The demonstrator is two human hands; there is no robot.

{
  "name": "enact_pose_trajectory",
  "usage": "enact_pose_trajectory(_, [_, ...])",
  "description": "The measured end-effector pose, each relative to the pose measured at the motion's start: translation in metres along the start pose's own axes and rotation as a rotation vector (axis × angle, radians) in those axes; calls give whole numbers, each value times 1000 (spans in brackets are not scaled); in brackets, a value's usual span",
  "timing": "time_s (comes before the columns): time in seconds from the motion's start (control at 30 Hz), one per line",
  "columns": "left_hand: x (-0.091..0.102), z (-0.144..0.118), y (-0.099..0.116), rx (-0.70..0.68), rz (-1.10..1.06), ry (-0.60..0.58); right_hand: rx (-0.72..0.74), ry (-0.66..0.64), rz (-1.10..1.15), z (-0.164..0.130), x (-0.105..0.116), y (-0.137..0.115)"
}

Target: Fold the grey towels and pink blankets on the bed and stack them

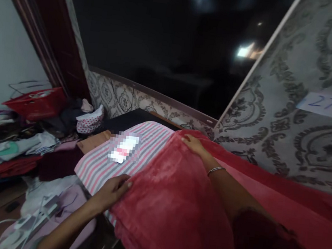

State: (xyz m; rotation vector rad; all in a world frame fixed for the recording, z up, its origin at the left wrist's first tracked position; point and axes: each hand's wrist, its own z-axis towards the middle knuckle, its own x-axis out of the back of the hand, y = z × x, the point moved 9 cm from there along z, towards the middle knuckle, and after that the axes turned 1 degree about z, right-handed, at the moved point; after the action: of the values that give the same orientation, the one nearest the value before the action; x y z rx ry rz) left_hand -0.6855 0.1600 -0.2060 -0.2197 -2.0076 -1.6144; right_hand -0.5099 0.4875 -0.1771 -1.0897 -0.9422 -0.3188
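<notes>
A red fleece blanket (174,199) lies spread over a board covered in pink, grey and white striped cloth (148,142). My left hand (112,191) pinches the blanket's near edge, thumb on top, where it meets the stripes. My right hand (192,143), with a thin bracelet on the wrist, rests flat on the blanket's far edge. A blurred white and red patch (123,148) sits on the striped cloth just beyond both hands.
Patterned wallpaper (290,128) rises on the right with a paper label reading 277 (330,104). A dark window (171,39) is ahead. Heaped clothes (18,150), a red basket (36,103) and white cables (27,220) fill the left floor.
</notes>
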Motion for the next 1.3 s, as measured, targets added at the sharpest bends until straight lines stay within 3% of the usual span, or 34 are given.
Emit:
enact_pose_trajectory(0.07, [-7,2,1,-25,-16,-49,20,-11,-19,7,-14,-3])
enact_pose_trajectory(0.17, [-8,3,2,-56,15,-18,36,51,-54,15,-17,-7])
enact_pose_trajectory(0.27, [1,0,11,-84,97,57,38,242,-71,30,9,-14])
enact_pose_trajectory(0.37, [23,2,24,-97,221,198,88,466,-51,50,44,-29])
enact_pose_trajectory(0.43, [36,6,27,-72,300,266,122,511,-44,64,51,-40])
enact_pose_trajectory(0.5, [41,13,19,-25,360,263,119,422,-97,76,36,-44])
enact_pose_trajectory(0.67, [35,22,-17,80,405,174,53,132,-238,75,-33,-23])
enact_pose_trajectory(0.83, [36,17,-29,43,334,186,38,47,-259,74,-54,-10])
enact_pose_trajectory(0.97, [39,13,-30,2,296,222,79,0,-268,72,-46,-12])
enact_pose_trajectory(1.07, [40,12,-35,24,332,255,78,-10,-298,54,-27,1])
enact_pose_trajectory(1.3, [46,14,-38,30,357,348,-62,-21,-390,-36,47,88])
